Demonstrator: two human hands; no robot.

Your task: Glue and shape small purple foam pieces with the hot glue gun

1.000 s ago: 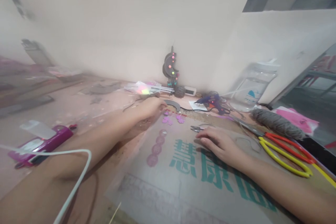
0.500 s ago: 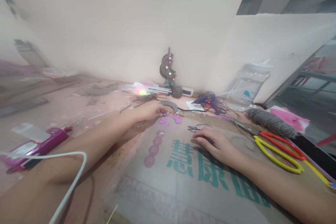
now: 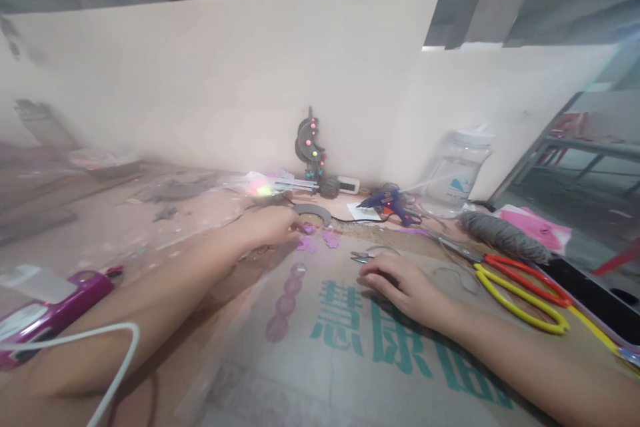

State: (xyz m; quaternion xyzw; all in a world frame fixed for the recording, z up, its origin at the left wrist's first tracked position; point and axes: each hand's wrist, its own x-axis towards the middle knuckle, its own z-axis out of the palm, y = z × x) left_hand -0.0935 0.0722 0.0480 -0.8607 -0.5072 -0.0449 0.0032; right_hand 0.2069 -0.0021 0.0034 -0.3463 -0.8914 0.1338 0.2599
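Observation:
My left hand (image 3: 277,227) reaches to the far middle of the table. Its fingertips are pinched together beside purple flower-shaped pieces (image 3: 307,245); what lies between them is too small to make out. Another purple flower (image 3: 331,240) lies just to the right. A grey crescent (image 3: 314,213) rests behind the fingertips. My right hand (image 3: 403,283) lies on the printed plastic sheet (image 3: 280,373), its fingers curled over small metal pliers (image 3: 359,257). The jaws of the pliers stick out to the left, slightly apart, while most of the handles are hidden.
A decorated moon ornament (image 3: 311,143) leans on the back board. A blue glue gun (image 3: 393,203) and a clear bottle (image 3: 457,177) stand behind my right hand. Large scissors (image 3: 525,290) and grey yarn (image 3: 503,235) lie right. A purple device (image 3: 75,303) with a white cable sits left.
The view has tilted and shifted, so everything appears slightly lower and further left. My left fingertips remain by the purple flowers, and my right hand stays over the pliers.

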